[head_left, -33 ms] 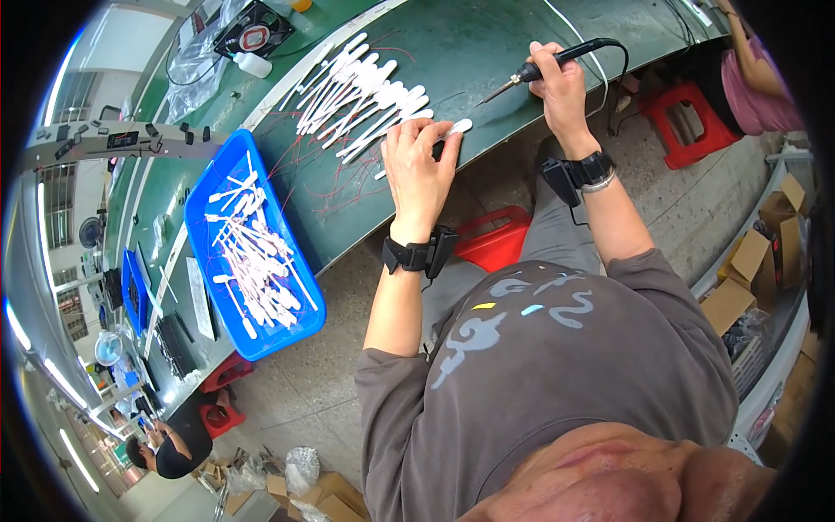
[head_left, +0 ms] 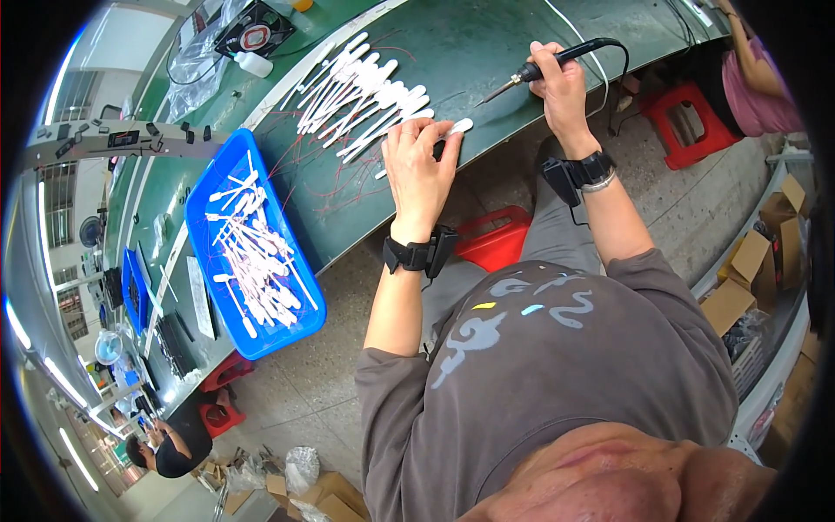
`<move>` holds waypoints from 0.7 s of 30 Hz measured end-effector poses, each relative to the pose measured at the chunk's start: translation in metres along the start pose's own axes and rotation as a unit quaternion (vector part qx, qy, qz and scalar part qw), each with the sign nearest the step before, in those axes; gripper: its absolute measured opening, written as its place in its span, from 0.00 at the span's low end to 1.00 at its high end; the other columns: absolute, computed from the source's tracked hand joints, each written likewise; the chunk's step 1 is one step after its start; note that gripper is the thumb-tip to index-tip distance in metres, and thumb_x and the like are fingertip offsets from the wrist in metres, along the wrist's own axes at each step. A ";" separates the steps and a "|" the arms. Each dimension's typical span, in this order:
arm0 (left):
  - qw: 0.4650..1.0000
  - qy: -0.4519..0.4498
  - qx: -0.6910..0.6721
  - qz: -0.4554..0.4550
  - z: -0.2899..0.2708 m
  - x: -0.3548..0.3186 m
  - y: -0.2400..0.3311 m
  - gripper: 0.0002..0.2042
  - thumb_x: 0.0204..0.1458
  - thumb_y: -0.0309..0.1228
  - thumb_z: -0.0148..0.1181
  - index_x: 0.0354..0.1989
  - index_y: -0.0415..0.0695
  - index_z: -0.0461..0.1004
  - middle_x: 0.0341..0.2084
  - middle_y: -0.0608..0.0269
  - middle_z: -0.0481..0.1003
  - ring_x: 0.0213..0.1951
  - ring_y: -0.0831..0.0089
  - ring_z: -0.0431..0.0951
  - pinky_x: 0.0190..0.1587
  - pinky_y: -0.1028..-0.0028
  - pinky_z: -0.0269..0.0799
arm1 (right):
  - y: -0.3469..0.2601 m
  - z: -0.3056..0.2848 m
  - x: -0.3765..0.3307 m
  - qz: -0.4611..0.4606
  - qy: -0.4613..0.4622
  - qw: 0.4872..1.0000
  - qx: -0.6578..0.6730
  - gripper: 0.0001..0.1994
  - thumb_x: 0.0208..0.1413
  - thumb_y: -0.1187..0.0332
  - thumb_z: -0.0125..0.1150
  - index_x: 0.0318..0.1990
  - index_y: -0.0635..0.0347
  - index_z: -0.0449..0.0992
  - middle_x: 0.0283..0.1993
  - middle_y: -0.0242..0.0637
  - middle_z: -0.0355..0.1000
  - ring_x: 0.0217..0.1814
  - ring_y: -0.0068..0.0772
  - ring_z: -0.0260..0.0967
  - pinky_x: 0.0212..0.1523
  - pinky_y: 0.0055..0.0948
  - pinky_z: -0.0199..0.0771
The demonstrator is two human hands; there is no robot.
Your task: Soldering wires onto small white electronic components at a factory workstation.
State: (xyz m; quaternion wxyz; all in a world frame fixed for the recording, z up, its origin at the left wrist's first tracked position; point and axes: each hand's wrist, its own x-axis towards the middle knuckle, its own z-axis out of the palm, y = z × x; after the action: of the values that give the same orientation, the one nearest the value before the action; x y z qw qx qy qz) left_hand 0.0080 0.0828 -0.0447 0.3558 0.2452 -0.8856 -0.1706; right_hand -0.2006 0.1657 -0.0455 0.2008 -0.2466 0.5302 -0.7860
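My left hand [head_left: 417,165] rests on the edge of the green bench [head_left: 487,43], its fingers pinching one white strip [head_left: 458,128]. My right hand [head_left: 561,83] grips a black soldering iron [head_left: 565,56]. The iron's tip points left and down, a short way from that strip and apart from it. A loose pile of white strips [head_left: 365,91] lies just beyond my left hand. Thin red wires [head_left: 339,196] trail over the bench to the left of it. Both wrists wear black bands.
A blue tray [head_left: 252,252] of white strips with red wires sits at the left. A small fan [head_left: 252,30] and a white bottle [head_left: 252,63] stand farther back. Red stools [head_left: 491,239] are under the bench. Cardboard boxes [head_left: 748,270] stand at the right, near a person in pink [head_left: 765,78].
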 end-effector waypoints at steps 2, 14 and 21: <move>1.000 0.002 -0.002 0.007 -0.001 -0.002 0.000 0.08 0.45 0.31 0.68 0.33 0.44 0.80 0.34 0.62 0.75 0.41 0.63 0.71 0.43 0.65 0.65 | 0.000 0.001 0.000 0.019 0.001 0.999 0.049 0.12 0.60 0.64 0.59 0.24 0.55 0.70 0.20 0.18 0.61 0.18 0.07 0.50 0.18 0.15 0.46; 0.997 -0.021 0.073 0.002 -0.047 0.061 -0.044 0.08 0.47 0.33 0.66 0.32 0.44 0.81 0.31 0.56 0.77 0.39 0.57 0.74 0.44 0.62 0.69 | 0.000 -0.008 0.004 0.032 -0.017 0.996 0.078 0.10 0.60 0.66 0.58 0.27 0.53 0.69 0.22 0.19 0.59 0.19 0.08 0.48 0.18 0.13 0.46; 0.993 -0.071 0.095 -0.013 -0.025 0.065 -0.089 0.08 0.47 0.34 0.64 0.30 0.44 0.82 0.27 0.55 0.78 0.37 0.55 0.75 0.44 0.60 0.71 | -0.005 0.012 0.000 0.027 0.051 0.996 -0.074 0.10 0.60 0.63 0.58 0.31 0.57 0.72 0.25 0.24 0.61 0.20 0.11 0.51 0.20 0.16 0.50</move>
State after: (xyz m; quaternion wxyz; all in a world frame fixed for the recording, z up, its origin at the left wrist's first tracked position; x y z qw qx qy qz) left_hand 0.0128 -0.0302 -0.0344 0.2649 0.2766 -0.9176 -0.1069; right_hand -0.1933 0.1588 -0.0368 0.1755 -0.2061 0.6028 -0.7506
